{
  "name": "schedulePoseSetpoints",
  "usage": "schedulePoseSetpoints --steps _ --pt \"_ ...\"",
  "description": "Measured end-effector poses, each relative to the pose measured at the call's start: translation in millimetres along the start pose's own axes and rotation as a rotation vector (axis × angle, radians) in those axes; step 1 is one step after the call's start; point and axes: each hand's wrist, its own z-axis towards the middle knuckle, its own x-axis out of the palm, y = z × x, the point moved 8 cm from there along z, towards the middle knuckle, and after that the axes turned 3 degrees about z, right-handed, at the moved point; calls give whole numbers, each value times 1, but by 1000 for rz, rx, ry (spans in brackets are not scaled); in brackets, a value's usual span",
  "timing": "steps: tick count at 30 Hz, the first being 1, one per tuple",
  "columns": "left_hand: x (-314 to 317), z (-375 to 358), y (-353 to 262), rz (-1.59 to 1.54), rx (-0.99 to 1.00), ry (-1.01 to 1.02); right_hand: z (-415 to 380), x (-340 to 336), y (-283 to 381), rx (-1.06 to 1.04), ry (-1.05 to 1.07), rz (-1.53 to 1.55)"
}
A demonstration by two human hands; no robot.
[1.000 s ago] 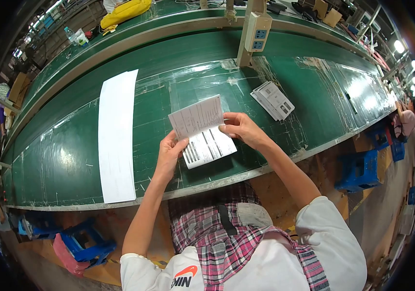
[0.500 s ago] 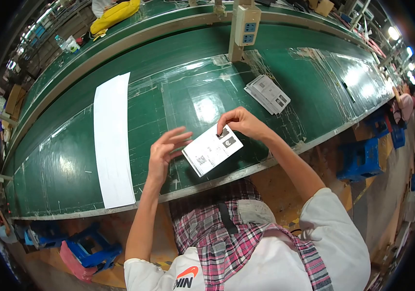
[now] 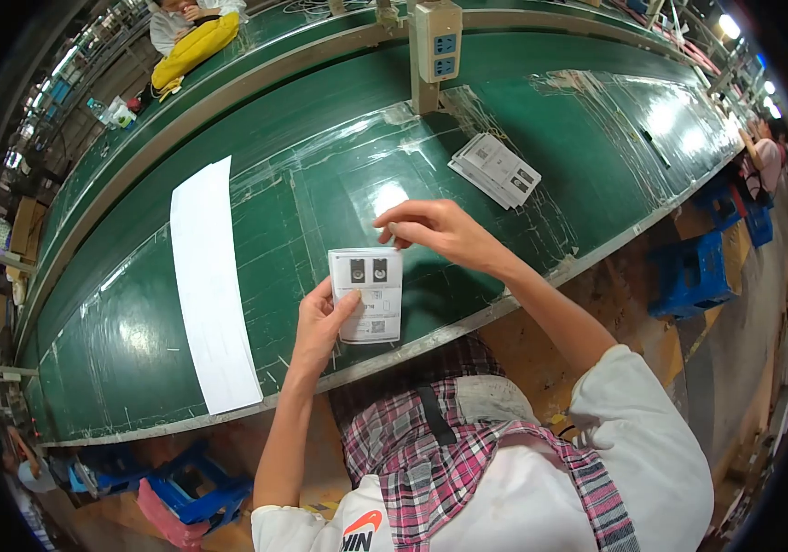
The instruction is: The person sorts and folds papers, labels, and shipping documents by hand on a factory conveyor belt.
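My left hand holds a small printed leaflet upright by its left side, thumb on the front face. Two dark pictures and a square code are printed on it. Just above its top right corner is my right hand, fingers bent, the fingertips close to the paper's edge; whether they pinch anything is too small to tell. Beyond my right hand a pile of similar leaflets lies fanned on the green table. Long white sheets lie to the left.
A post with a socket box rises at the table's back. Across the rail sits a person beside a yellow bundle. Blue stools stand below the near edge at both sides; another person is at the far right.
The leaflet has turned upright and moved slightly left, and my left hand has taken hold of it. My right hand has come off its face to the top corner. The view has shifted slightly.
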Motion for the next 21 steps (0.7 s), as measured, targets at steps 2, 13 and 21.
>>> schedulePoseSetpoints --steps 2,13,21 --pt "0 -5 -1 -36 22 -33 -15 0 3 -73 -49 -99" --pt "16 -15 -2 -25 65 -7 -29 15 -2 -37 -80 -64" --pt "18 -21 1 -33 87 2 -31 18 0 -41 -106 -50"
